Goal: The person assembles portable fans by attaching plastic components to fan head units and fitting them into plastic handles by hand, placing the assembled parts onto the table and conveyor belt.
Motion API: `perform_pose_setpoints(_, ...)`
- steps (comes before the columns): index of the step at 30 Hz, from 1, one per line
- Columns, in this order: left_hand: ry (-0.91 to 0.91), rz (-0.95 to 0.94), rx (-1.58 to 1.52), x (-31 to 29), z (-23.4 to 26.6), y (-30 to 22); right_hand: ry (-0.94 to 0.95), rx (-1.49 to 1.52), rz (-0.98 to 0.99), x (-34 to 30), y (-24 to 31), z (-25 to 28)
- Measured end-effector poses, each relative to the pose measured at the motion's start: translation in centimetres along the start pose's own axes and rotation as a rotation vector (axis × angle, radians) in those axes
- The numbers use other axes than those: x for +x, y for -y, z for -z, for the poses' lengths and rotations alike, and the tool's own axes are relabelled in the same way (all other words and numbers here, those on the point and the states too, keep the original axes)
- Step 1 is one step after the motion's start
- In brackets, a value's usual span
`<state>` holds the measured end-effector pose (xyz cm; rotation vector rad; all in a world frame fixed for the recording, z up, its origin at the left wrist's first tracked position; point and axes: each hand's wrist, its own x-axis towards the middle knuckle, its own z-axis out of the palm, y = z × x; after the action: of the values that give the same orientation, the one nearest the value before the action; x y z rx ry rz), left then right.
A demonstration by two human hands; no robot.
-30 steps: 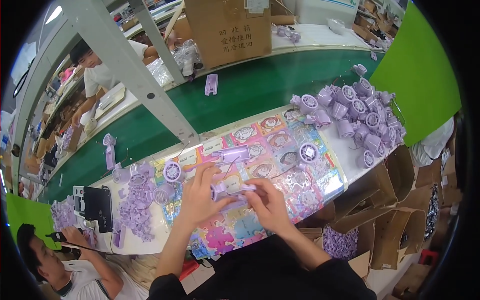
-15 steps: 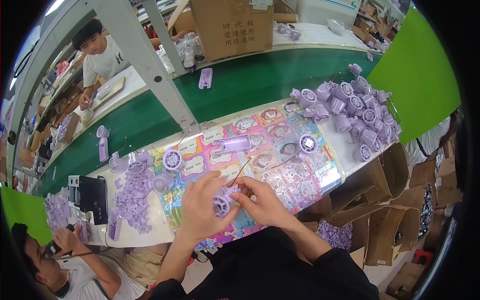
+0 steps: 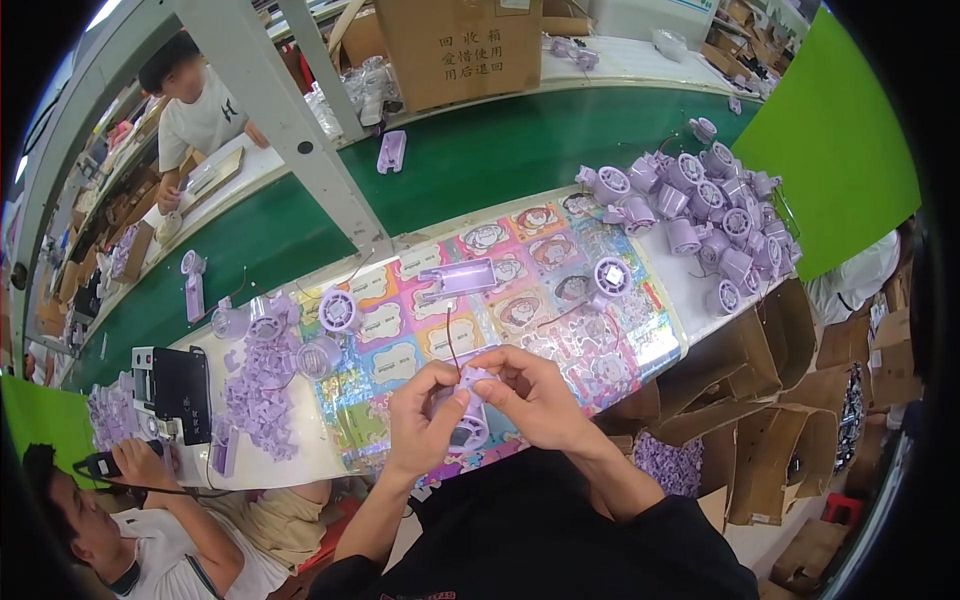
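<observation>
Between my two hands, low over the middle of the table edge, is a lilac mini fan housing [image 3: 470,432], its round end toward me. My left hand [image 3: 422,418] grips its left side with thumb and fingers. On the other side my right hand [image 3: 535,400] pinches the small neck part at its top. A thin dark red wire [image 3: 451,340] sticks up from it, away from me. Beyond my hands lies an open lilac handle shell [image 3: 458,279] on a colourful printed sheet [image 3: 395,365]. My fingers hide part of the neck.
Fan heads [image 3: 700,205] are heaped at the right; small lilac parts [image 3: 265,405] are piled at the left beside a black device [image 3: 182,395]. Loose fan heads [image 3: 340,312] [image 3: 612,277] flank the shell. Behind runs a green belt [image 3: 480,140]. Co-workers sit left; cardboard boxes [image 3: 780,460] stand right.
The fan housing has turned so its round end points toward me and its wire stands upright. My left hand has closed in around it. The lilac pieces on the belt have shifted left.
</observation>
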<state>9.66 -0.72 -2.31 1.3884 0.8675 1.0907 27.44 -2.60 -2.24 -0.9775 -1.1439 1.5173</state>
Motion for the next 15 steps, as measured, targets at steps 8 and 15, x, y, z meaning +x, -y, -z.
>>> perform_pose_setpoints(8, 0.164, -0.061, 0.179, 5.5, -1.9, 2.1, -0.253, -0.268, 0.001, 0.0, 0.7, 5.2)
perform_pose_setpoints(15, -0.018, -0.161, 1.093, 13.0, -3.5, 6.1, -0.206, -0.831, -0.088, 2.3, -1.1, 9.7)
